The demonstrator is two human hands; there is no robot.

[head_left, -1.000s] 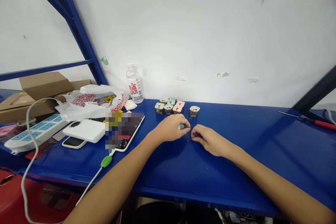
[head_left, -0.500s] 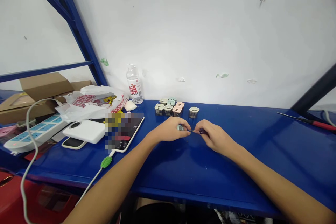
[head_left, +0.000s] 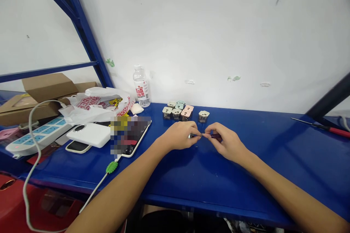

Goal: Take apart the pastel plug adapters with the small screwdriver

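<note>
My left hand (head_left: 182,135) is closed, thumb and forefinger pinching a small shiny part (head_left: 192,136) mostly covered by the fingers. Facing it, my right hand (head_left: 224,141) is closed around a slim tool with a dark purple handle (head_left: 216,137); its kind is not clear. The two sets of fingertips nearly meet above the blue table (head_left: 191,178). A tiny dark speck (head_left: 196,147) lies below them. Just behind the hands stand several small pencil sharpeners (head_left: 176,112) with two-hole lids in cream, mint and pink. One cream sharpener (head_left: 203,116) is set apart to their right.
On the left are a phone (head_left: 139,136) with a charging cable, a white power bank (head_left: 90,135), a power strip (head_left: 35,138), a plastic bag (head_left: 90,105) and a cardboard box (head_left: 49,87). A bottle (head_left: 141,87) stands by the wall. A red-handled screwdriver (head_left: 337,131) lies far right.
The view has shifted slightly. Less of the pale part in my left hand shows, and more of the dark handle shows in my right. Both hands remain pinched close together.
</note>
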